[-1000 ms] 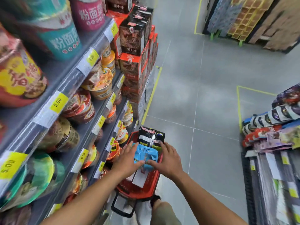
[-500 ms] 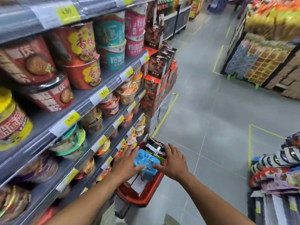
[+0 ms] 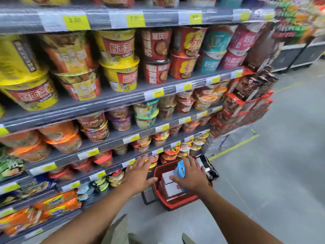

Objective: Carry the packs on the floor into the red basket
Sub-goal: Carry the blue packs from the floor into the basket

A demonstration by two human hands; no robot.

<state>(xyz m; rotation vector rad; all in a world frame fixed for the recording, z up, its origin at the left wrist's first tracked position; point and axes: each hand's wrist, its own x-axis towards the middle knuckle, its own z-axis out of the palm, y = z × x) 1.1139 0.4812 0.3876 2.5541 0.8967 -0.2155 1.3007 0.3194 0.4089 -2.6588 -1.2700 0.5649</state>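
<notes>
Beside a supermarket's grey metal shelving (image 3: 112, 101) stacked with instant-noodle bowls, a person leans over a red plastic shopping basket (image 3: 177, 203) standing on the grey concrete floor (image 3: 274, 173). Their right hand (image 3: 190, 175) lies flat, fingers spread, across a light-blue plastic pack (image 3: 182, 169) that sits on top of the load, pressing on it rather than gripping it; the pose suggests the pack is being settled so it will not slide off the white cardboard boxes (image 3: 169, 184) beneath. Their left hand (image 3: 139, 173) hovers open and empty just left of the basket's rim, in front of the lowest rows of bowls, fingers apart and touching nothing that can be made out, probably for balance or ready to steady the basket. A black crinkled foil pack (image 3: 209, 170) leans over the basket's far right edge, half inside and half hanging out, likely because the space below is already taken. The packs in view are therefore in the basket, and no loose pack shows on the floor around it, though motion blur and the arms hide part of the ground near the person's feet. Judged from this, the loading looks close to finished, with the overhanging black pack the one most likely to tip out.
</notes>
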